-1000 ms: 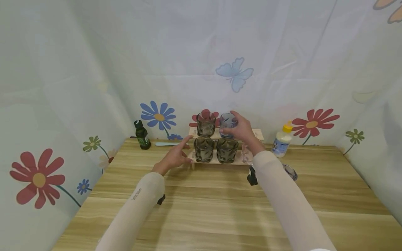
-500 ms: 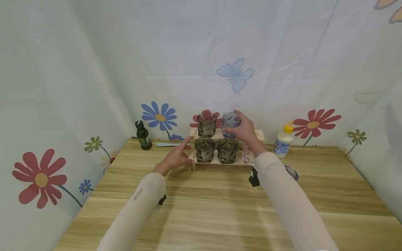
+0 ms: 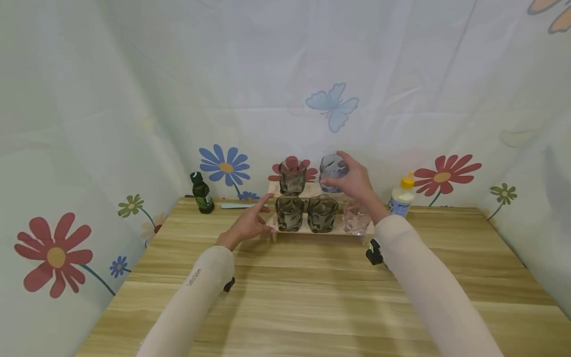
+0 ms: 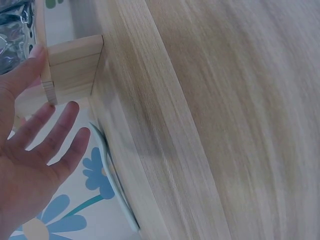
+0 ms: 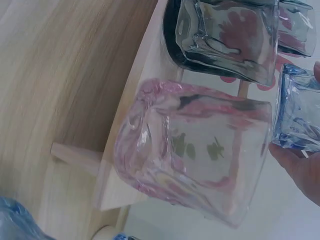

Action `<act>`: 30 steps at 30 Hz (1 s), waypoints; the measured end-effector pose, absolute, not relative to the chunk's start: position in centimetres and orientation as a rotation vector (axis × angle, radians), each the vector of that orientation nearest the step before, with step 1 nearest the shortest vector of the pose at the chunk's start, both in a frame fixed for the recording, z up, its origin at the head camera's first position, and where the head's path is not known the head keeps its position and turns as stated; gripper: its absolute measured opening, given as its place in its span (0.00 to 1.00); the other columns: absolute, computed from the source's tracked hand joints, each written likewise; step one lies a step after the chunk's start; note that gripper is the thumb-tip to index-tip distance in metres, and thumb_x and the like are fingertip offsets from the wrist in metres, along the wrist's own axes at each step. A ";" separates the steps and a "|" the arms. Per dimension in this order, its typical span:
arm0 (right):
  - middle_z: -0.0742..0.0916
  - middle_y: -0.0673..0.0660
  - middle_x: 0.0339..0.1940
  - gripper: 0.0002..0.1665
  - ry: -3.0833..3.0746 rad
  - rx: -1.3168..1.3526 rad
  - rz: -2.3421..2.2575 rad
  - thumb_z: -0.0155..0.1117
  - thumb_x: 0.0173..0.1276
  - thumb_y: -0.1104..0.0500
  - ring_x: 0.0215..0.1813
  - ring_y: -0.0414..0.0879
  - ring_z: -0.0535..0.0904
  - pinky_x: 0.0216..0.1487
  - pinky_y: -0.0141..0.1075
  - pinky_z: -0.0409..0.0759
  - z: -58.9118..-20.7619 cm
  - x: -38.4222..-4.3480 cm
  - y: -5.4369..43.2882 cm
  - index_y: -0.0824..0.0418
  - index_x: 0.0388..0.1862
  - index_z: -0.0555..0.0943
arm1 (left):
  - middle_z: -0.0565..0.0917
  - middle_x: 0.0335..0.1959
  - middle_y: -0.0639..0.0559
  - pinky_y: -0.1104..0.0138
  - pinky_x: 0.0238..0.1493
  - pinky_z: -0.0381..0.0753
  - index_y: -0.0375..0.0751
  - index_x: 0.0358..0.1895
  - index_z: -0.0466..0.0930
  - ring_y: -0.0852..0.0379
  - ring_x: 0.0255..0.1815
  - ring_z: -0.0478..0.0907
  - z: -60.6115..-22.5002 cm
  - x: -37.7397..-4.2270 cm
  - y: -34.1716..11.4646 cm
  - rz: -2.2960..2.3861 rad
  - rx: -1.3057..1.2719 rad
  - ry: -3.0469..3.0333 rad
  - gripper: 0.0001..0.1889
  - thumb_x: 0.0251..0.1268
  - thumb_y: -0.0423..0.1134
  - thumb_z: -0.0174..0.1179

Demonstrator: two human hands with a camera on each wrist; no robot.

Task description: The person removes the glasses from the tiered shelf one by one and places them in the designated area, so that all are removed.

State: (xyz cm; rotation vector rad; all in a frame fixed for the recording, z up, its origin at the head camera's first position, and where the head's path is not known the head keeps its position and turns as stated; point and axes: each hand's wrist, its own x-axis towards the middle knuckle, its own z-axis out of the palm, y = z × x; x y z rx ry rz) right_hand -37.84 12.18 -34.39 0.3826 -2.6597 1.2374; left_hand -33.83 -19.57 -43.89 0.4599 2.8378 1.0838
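Observation:
My right hand (image 3: 357,181) grips a bluish glass (image 3: 332,173) by its side, above the right part of the two-tier wooden rack's upper shelf (image 3: 314,189). Close by in the right wrist view, that blue glass (image 5: 300,112) shows only in part, with fingers at its edge. My left hand (image 3: 247,224) touches the left end of the rack; its fingers, nearly straight and spread, meet the shelf edge (image 4: 46,75). One smoky glass (image 3: 292,177) stands on the upper tier. Below it are two more smoky glasses, the left one (image 3: 289,213) and the right one (image 3: 322,214), and a pinkish glass (image 3: 356,218).
A dark green bottle (image 3: 202,193) and a pale blue flat strip (image 3: 238,205) are left of the rack. On the right stands a yellow-capped bottle (image 3: 401,197). A bluish glass object (image 5: 17,220) lies on the table near my right wrist. A flowered curtain (image 3: 267,99) hangs behind.
My right hand has shifted right and slightly up with the blue glass, widening the gap to the smoky glass beside it. The pinkish glass is less covered now. My left hand keeps its place.

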 end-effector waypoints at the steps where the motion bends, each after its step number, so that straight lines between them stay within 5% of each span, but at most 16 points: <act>1: 0.75 0.63 0.71 0.56 -2.655 0.386 1.235 0.77 0.58 0.45 0.71 0.62 0.70 0.67 0.58 0.71 -34.2 -37.7 12.3 0.50 0.80 0.58 | 0.76 0.68 0.39 0.54 0.45 0.84 0.68 0.80 0.45 0.49 0.42 0.86 -43.9 -33.8 -19.6 1.085 0.459 2.837 0.56 0.55 0.38 0.76; 30: 0.80 0.67 0.63 0.56 -2.563 0.369 1.153 0.79 0.56 0.50 0.62 0.63 0.77 0.57 0.58 0.76 -33.0 -31.5 18.3 0.53 0.80 0.59 | 0.74 0.68 0.38 0.56 0.42 0.84 0.68 0.80 0.44 0.48 0.42 0.85 -43.8 -33.8 -19.7 1.115 0.468 2.804 0.56 0.57 0.37 0.74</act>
